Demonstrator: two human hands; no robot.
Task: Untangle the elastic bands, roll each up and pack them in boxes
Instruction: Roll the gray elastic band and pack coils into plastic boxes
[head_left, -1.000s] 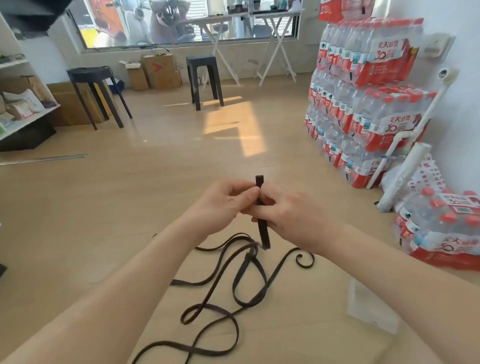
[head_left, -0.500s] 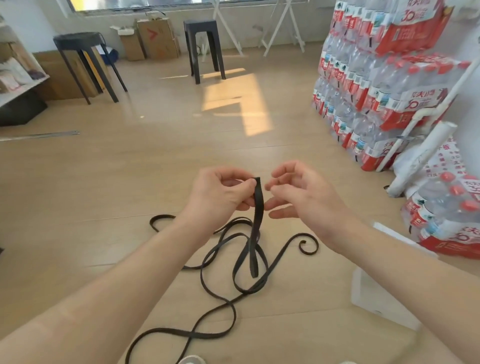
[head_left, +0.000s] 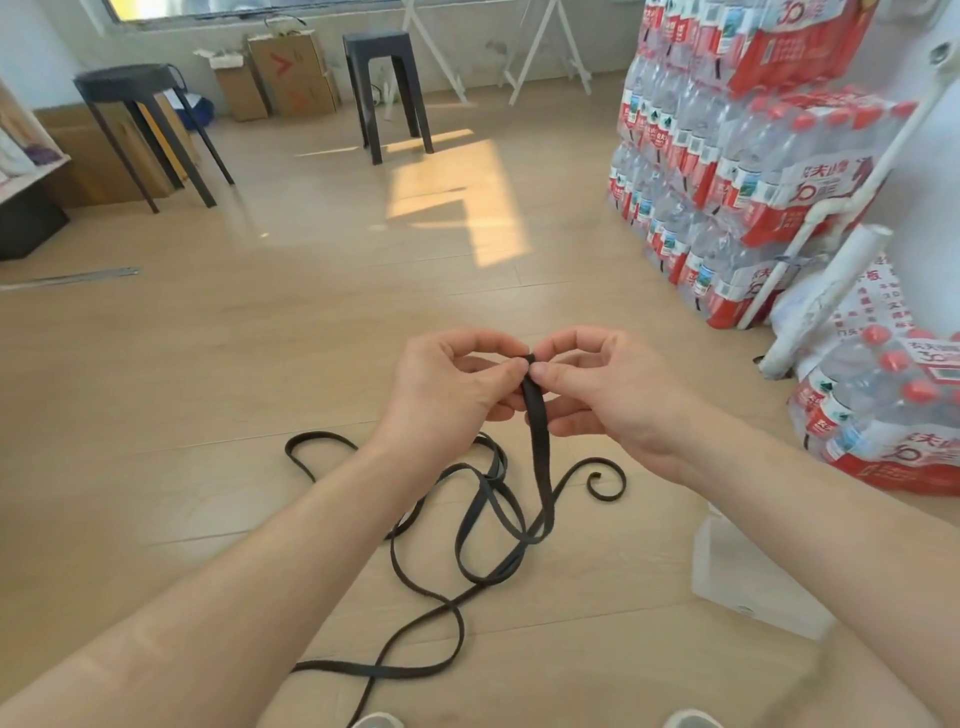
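A long dark brown elastic band (head_left: 540, 452) hangs from my hands and lies in loose loops on the wooden floor, with a curled free end at the right. My left hand (head_left: 447, 395) and my right hand (head_left: 602, 395) meet in front of me and both pinch the band's top end between thumb and fingertips. A clear plastic box (head_left: 748, 577) lies on the floor under my right forearm, partly hidden by it.
Stacked packs of water bottles (head_left: 737, 156) line the right wall, with another pack (head_left: 893, 405) near my right hand. A white pipe (head_left: 826, 291) leans there. Two dark stools (head_left: 389, 88) and cardboard boxes (head_left: 291, 73) stand at the back.
My right hand, which had let go of the band half a second ago, now pinches its top end again beside the left. The short end no longer sticks up above my fingers.
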